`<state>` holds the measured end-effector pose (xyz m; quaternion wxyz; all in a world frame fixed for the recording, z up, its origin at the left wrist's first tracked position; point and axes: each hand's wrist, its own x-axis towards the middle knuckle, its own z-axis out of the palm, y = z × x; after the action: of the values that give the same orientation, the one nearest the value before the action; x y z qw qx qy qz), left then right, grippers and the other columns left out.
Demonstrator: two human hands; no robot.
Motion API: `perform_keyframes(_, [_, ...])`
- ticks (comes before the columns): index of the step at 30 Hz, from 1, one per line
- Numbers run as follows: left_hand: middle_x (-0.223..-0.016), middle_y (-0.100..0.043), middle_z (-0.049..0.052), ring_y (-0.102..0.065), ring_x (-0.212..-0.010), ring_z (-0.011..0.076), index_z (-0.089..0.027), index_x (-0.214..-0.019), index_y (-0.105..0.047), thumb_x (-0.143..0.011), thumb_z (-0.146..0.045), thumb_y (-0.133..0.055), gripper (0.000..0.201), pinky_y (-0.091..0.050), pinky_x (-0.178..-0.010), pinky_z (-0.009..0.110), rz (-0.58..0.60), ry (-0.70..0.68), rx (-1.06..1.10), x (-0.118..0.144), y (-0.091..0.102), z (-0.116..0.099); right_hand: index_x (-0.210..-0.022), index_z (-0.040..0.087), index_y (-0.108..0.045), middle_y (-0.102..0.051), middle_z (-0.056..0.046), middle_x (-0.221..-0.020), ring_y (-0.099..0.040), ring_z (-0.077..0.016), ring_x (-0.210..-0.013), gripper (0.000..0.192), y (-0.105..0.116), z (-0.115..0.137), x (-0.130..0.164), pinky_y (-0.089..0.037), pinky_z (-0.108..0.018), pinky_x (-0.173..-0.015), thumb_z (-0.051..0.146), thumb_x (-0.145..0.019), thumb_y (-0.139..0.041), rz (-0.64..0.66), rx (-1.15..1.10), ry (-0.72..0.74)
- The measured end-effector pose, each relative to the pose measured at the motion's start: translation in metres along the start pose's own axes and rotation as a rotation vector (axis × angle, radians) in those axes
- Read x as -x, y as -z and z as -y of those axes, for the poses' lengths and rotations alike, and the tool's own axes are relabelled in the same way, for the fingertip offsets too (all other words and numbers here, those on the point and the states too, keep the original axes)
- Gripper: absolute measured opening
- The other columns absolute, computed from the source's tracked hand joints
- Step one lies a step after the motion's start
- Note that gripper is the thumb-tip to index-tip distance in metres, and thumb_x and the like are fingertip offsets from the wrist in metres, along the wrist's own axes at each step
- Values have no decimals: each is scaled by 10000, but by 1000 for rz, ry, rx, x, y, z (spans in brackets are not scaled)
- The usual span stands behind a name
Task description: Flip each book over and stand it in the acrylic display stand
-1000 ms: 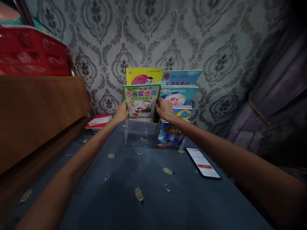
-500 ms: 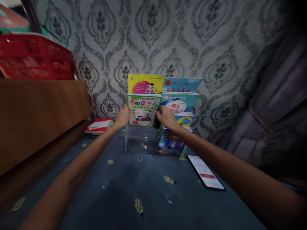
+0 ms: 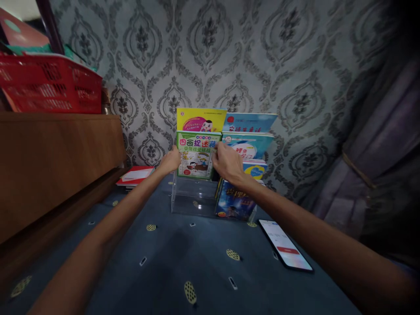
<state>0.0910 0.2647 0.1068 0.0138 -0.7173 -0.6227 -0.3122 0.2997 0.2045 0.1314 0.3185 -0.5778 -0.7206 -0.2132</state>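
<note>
A green-framed children's book (image 3: pixel 197 162) stands upright in a clear acrylic stand (image 3: pixel 188 205). My left hand (image 3: pixel 171 160) is closed at its left edge, and my right hand (image 3: pixel 229 162) is closed at its right edge, fingers curled. Behind it rises a yellow book (image 3: pixel 195 118). To the right, a pale blue book (image 3: pixel 252 121) and a teal book (image 3: pixel 259 144) stand in tiers; a yellow-and-blue one (image 3: pixel 255 170) is partly behind my right wrist. A dark blue book (image 3: pixel 234 201) fills the lowest right tier, below my right forearm.
A lit phone (image 3: pixel 285 245) lies on the patterned blue cloth (image 3: pixel 164 271) at the right. Several books, a red one (image 3: pixel 138 174) on top, lie left of the stand. A red basket (image 3: pixel 75 87) sits on a wooden cabinet (image 3: pixel 65 153). A curtain (image 3: pixel 370 144) hangs at the right.
The view has tilted slightly, so the scene sits a little lower. Both hands stay at the green book's edges; my right hand covers a bit more of its right side.
</note>
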Motion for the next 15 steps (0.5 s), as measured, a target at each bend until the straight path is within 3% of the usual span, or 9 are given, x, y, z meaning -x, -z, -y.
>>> perform_keyframes(2, [-1131, -705, 242, -683, -1101, 370, -157, -1219, -501, -980, -261, -424, 272, -483, -911, 431, 1, -6, 6, -2, 0, 0, -1236, 125, -576, -649, -222, -1250, -568, -361, -1171, 348, 6, 3, -7, -466, -475, -925, 182, -937, -408, -125, 37, 171])
perform_keyframes(5, [-1132, -708, 224, -676, -1114, 361, -167, -1211, -504, -977, -248, -413, 264, -481, -923, 429, -3, -21, 13, -4, 0, 2, -1386, 91, -481, -537, -224, -1437, -426, -360, -1354, 477, 3, 2, -24, -329, -541, -1096, 147, -920, -392, -164, 82, 350])
perform_keyframes(8, [-1123, -710, 214, -675, -1106, 362, -174, -1191, -513, -978, -257, -414, 249, -488, -911, 433, -9, -33, 25, -5, -1, 4, -1433, 30, -422, -492, -253, -1480, -417, -372, -1365, 547, -7, -1, -41, -258, -571, -1127, 135, -896, -396, -101, 134, 339])
perform_keyframes(15, [-1083, -714, 170, -660, -1116, 354, -203, -1116, -552, -970, -275, -454, 190, -479, -934, 426, -38, -58, 123, -10, -9, 14, -1314, -12, -507, -567, -276, -1330, -495, -367, -1203, 467, -14, 3, -51, -302, -510, -1062, 137, -900, -351, -68, 214, 318])
